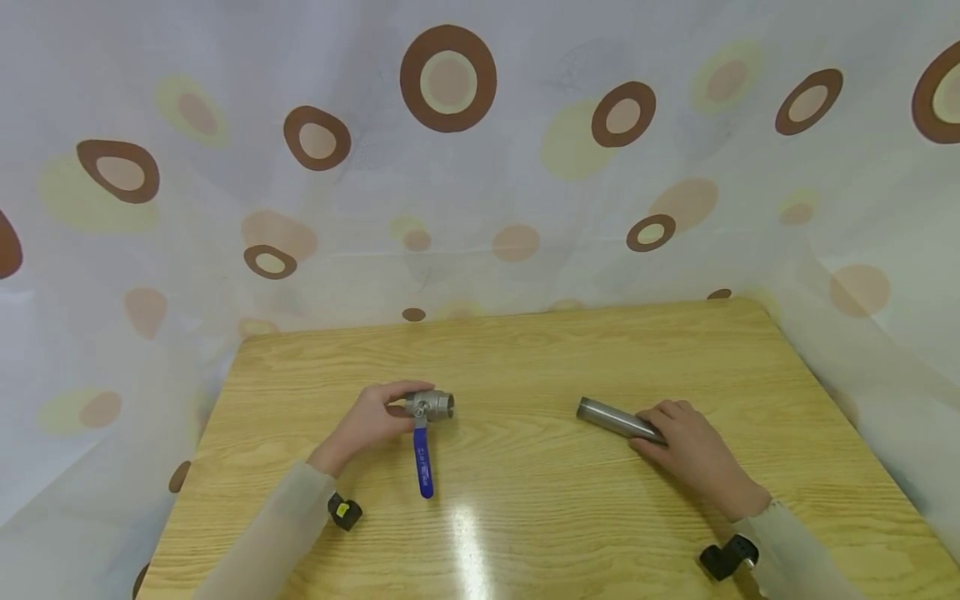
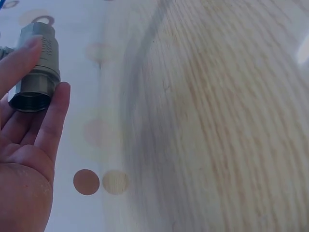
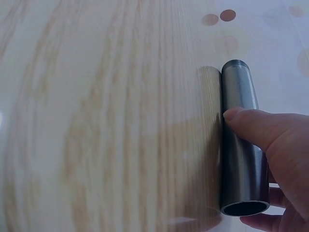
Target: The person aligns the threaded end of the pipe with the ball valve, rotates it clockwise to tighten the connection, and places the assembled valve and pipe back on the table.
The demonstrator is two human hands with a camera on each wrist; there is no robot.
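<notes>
Pinches a silver metal ball valve (image 1: 430,406) with a long blue lever handle (image 1: 423,462) at the left end, between thumb and fingers of the left hand (image 1: 378,414). Grips a straight, round grey metal pipe (image 1: 615,418) near the right end, thumb opposite fingers, in the right hand (image 1: 690,446). Has a stretch of yellow wood-grain worktop (image 1: 513,400) between the two pieces, well apart. Slants along the pipe's long axis leftward and away from the right hand, threaded end (image 3: 235,64) foremost on the valve's side. Would pass, if extended, beyond the valve on the far side, so out of line with the rightward-facing open bore (image 1: 452,406). Points down the lever toward the near side. Cannot tell about contact between valve and worktop.
</notes>
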